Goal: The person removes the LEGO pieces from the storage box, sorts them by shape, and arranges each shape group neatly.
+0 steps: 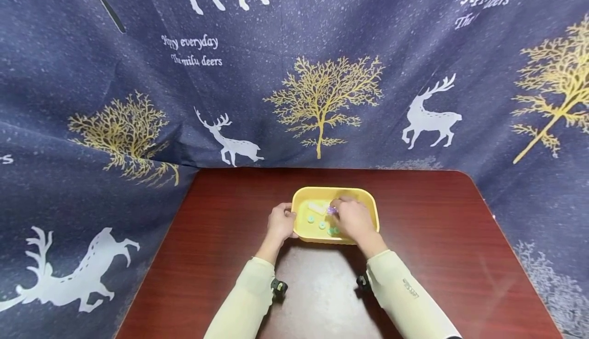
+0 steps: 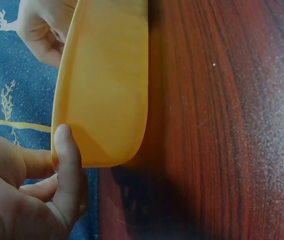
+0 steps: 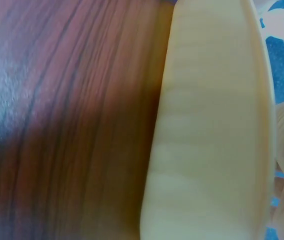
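Touching R hand (image 1: 353, 218) fingers (image 1: 337, 204): purple pc (image 1: 332, 210) in yellow tub (image 2: 107, 85)

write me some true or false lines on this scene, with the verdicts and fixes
1. The left hand grips the edge of the yellow container. True.
2. The right hand lies flat on the table. False: it reaches into the container.
3. Small green pieces lie in the container. True.
4. The container is upside down. False: it stands upright, its open top facing up.
5. A purple piece shows at the right hand's fingertips. True.
6. Both sleeves are black. False: the sleeves are cream.
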Action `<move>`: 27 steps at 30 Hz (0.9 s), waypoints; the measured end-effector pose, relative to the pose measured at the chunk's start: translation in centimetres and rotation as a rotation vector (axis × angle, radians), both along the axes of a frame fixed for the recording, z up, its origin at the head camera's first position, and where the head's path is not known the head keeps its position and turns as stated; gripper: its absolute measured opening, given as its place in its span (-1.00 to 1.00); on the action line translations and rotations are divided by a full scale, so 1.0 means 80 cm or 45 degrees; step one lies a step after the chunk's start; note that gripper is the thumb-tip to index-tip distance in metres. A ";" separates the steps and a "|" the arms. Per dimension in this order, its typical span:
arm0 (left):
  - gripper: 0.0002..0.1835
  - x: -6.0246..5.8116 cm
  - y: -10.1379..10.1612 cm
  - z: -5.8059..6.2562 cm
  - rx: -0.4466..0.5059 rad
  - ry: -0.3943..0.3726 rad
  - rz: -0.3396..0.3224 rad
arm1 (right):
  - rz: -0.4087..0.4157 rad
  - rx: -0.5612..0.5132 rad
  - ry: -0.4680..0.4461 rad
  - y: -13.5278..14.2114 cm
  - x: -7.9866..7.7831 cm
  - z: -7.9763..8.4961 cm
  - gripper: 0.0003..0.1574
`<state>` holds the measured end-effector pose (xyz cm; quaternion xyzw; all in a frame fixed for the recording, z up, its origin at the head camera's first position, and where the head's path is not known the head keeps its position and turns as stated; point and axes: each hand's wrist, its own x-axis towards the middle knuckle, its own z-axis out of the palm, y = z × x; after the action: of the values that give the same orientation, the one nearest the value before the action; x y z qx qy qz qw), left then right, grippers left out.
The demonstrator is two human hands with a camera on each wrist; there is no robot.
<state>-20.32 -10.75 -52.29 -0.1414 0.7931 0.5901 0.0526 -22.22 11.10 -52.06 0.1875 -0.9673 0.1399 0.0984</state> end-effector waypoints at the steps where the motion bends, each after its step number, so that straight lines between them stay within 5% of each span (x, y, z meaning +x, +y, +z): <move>1: -0.62 0.001 0.000 -0.001 0.004 -0.004 0.002 | 0.004 0.007 0.009 -0.002 0.002 0.001 -0.71; 27: -0.61 -0.006 -0.005 0.002 0.050 -0.027 0.000 | 0.151 -0.061 0.128 -0.032 0.046 0.032 -0.74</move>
<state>-20.77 -11.11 -52.15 -0.1466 0.7808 0.6039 0.0639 -18.52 8.55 -49.48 0.2489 -0.9446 0.1590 0.1430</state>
